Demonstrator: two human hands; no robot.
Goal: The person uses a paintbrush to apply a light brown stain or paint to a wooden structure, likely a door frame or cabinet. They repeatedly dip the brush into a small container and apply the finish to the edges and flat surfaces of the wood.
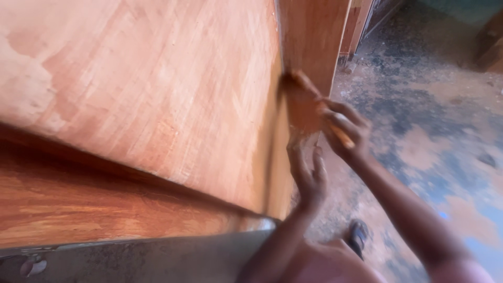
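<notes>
Head camera shows the right hand (346,131) at frame centre, arm stretched up from the lower right, fingers curled around a blurred, stain-soaked brush (304,105) pressed against the edge of a reddish wooden panel (157,94). Just below, the left hand (309,175) rests fingers-up on that edge, loosely spread. Dusty, blotched concrete floor (435,136) fills the right

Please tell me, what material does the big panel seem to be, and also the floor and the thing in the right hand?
The panel looks like wood or plywood: reddish-brown with visible grain, and paler unstained patches at the left. The floor looks like bare concrete, grey, mottled with orange dust or stain. The right hand grips what seems a brush with a pale, perhaps wooden, handle; blur leaves this uncertain. The left hand rests on the panel's edge.
</notes>
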